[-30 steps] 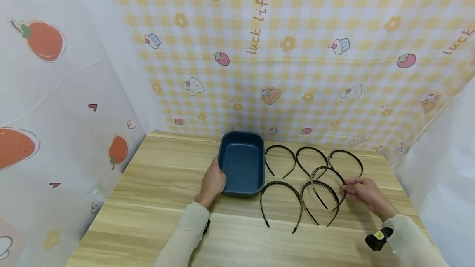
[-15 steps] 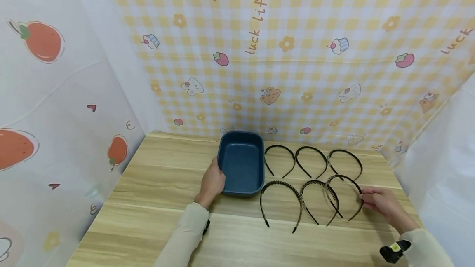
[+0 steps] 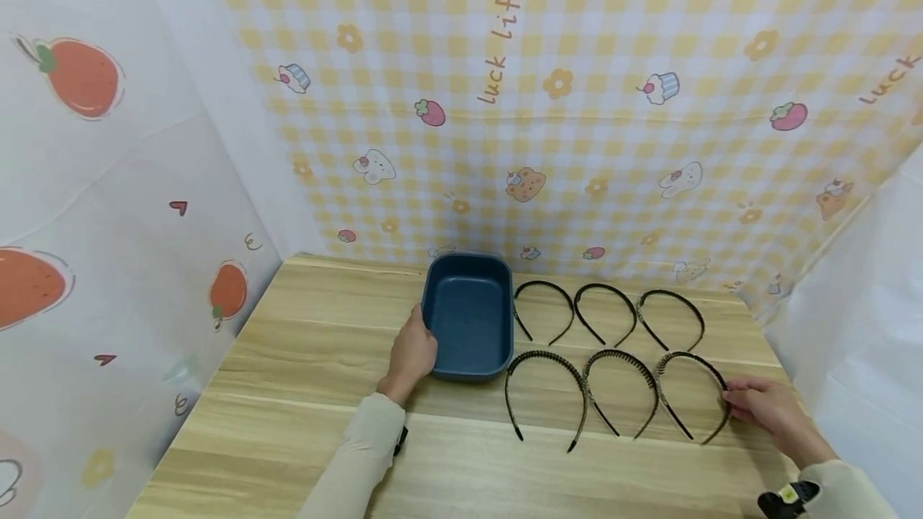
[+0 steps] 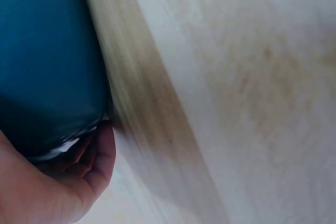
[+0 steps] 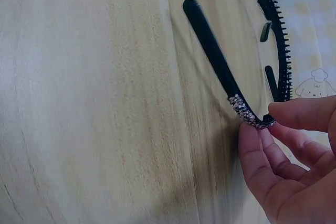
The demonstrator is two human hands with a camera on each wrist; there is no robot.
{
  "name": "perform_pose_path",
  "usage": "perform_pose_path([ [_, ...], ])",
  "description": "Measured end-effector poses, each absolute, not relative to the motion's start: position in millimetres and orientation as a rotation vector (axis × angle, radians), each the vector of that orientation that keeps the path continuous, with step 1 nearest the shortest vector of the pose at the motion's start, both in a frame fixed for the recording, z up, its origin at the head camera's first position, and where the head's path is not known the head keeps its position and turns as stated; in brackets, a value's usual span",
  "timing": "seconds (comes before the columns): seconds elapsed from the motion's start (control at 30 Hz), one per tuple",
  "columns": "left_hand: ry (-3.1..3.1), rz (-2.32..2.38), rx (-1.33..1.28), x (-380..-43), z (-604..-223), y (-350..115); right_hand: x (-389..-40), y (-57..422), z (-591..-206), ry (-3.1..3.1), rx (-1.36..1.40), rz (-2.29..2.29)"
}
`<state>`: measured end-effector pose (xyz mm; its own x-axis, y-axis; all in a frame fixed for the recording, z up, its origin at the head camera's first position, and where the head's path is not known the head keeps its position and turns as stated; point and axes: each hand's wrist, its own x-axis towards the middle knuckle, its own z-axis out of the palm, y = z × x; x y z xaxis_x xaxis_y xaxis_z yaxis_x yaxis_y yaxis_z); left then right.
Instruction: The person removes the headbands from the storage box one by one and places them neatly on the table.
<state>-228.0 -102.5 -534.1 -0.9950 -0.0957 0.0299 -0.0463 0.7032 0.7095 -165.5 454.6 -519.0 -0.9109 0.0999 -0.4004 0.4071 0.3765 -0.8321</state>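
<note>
My left hand [image 3: 413, 355] holds the left side of a dark blue rectangular box [image 3: 472, 327]; its fingers [image 4: 106, 148] curl at the box's edge in the left wrist view. The inside of the box is bare. At the right end of the front row, my right hand [image 3: 767, 411] pinches a black toothed headband [image 5: 212, 48] by its right side, between thumb and fingers, where glittery trim covers the band. To its left in that row lie a middle headband [image 3: 616, 353] and a left headband [image 3: 544, 356], both with their arches toward the wall.
A back row of three thinner dark headbands, left [image 3: 546, 284], middle [image 3: 606, 287] and right [image 3: 671, 293], lies near the checked wall cloth [image 3: 577, 142]. White cloth [image 3: 858, 303] bounds the wooden table [image 3: 324, 319] on the right, and printed cloth on the left.
My right hand has carried the headband right and toward me, from over the middle front headband to the right end of the front row. My left hand has stayed at the box.
</note>
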Motion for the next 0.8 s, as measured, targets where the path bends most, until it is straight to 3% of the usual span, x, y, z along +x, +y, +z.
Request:
perform_pose_path([
  [0.8,-2.832,-1.197,0.11,-231.4,-533.8,-101.4,-160.1,461.5,-519.0,2.354,0.492,-1.506],
])
